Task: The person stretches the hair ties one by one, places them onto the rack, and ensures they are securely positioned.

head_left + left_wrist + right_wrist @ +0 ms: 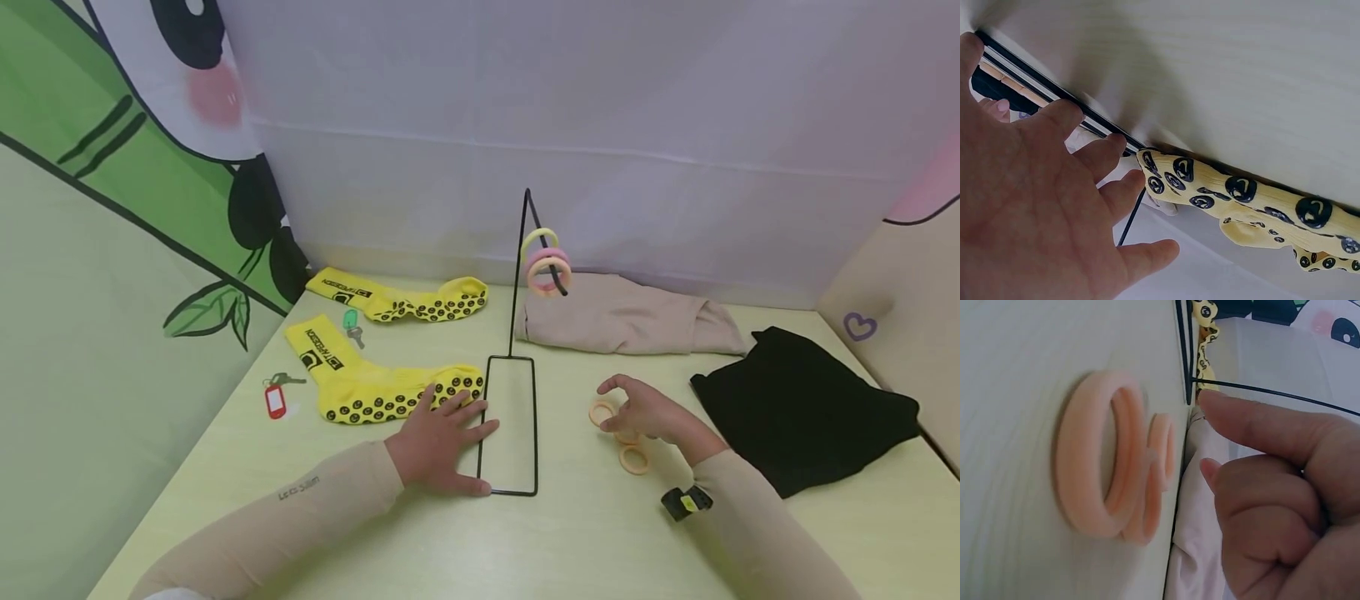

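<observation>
My left hand lies spread at the left side of a black wire stand, fingertips at its base frame and thumb at its front corner. A yellow ring, a pink ring and an orange ring hang from the stand's sloping arm. Over a small group of pale orange rings on the table hovers my right hand. Its index finger and thumb stand apart with nothing between them; the right wrist view shows its other fingers curled, beside the nearest ring.
Two yellow socks with black dots lie at the left, near a green-tagged key and a red-tagged key. Behind the stand is a folded beige cloth. A black cloth lies at the right, near my forearm.
</observation>
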Available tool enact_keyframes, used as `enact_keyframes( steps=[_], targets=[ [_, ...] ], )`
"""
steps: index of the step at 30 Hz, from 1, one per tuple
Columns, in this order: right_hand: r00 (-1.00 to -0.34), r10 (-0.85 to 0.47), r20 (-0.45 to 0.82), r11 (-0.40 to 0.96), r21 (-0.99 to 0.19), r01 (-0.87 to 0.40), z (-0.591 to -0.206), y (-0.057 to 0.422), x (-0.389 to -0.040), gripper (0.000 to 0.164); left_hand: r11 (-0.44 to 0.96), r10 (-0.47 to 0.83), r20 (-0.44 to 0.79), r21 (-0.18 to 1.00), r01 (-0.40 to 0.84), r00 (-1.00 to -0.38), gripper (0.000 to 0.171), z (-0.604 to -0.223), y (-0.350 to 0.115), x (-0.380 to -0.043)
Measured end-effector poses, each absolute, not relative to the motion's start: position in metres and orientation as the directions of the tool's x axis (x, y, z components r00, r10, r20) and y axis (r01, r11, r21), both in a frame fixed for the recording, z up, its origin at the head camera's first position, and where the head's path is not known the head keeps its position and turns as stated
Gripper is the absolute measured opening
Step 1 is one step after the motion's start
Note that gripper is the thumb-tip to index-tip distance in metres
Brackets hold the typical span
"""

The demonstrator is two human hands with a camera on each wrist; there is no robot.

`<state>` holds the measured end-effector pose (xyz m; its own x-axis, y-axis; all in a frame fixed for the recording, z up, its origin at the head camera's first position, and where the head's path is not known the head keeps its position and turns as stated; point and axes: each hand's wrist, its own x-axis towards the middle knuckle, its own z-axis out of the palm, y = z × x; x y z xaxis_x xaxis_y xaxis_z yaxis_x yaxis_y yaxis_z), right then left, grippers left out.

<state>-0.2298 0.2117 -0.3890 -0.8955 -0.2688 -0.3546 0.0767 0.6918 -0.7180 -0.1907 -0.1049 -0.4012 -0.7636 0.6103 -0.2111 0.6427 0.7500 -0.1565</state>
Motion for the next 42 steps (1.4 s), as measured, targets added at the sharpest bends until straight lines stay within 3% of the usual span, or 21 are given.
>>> enact_keyframes(
  steps=[7, 15, 31, 42],
  targets=[
    [-0.9, -0.219, -0.376, 0.798, -0.6, 0.057, -0.403, 0.211, -0.236, 0.048, 0.751, 0.607, -0.214, -0.161, 0.64, -0.766, 0.088, -0.401, -0.104, -0.19],
    [-0.904, -0.238, -0.357, 0.824, -0.567, 0.007, -0.401, 0.208, -0.235, 0.037, 0.746, 0.609, -0.211, -0.175, 0.643, -0.765, 0.088, -0.4, -0.104, -0.19],
    [-0.899, -0.318, -0.302, 0.774, -0.63, -0.062, -0.397, 0.197, -0.218, 0.032, 0.751, 0.607, -0.215, -0.161, 0.641, -0.765, 0.088, -0.401, -0.105, -0.189],
    [-0.867, -0.441, -0.232, 0.71, -0.681, -0.179, -0.379, 0.183, -0.205, 0.028, 0.751, 0.608, -0.215, -0.154, 0.642, -0.764, 0.087, -0.401, -0.106, -0.19]
  ],
)
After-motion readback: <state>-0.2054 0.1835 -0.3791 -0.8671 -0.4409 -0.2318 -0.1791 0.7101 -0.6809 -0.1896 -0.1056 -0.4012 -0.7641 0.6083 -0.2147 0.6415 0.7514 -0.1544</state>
